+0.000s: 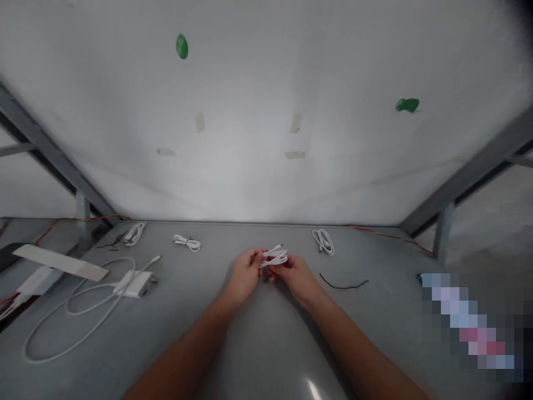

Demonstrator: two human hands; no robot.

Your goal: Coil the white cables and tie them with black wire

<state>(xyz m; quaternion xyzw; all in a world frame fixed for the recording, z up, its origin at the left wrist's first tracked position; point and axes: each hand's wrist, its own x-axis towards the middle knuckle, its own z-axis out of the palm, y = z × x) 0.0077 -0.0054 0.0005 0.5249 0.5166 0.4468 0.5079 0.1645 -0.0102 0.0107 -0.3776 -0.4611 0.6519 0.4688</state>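
Note:
A coiled white cable is held between both hands, just above the grey table at the centre. My left hand pinches the coil's left end, and my right hand grips it from the right and below. Some of the fingertips are hidden behind the loops. To the right on the table lies a loose black tie. Farther back are another coiled white cable on the right and a white cable bound with a black tie on the left.
A white power adapter with a long looped cable lies at left. Beyond it are a flat white strip and another white coil. A white wall panel rises behind the table, between metal posts. The right edge is pixelated.

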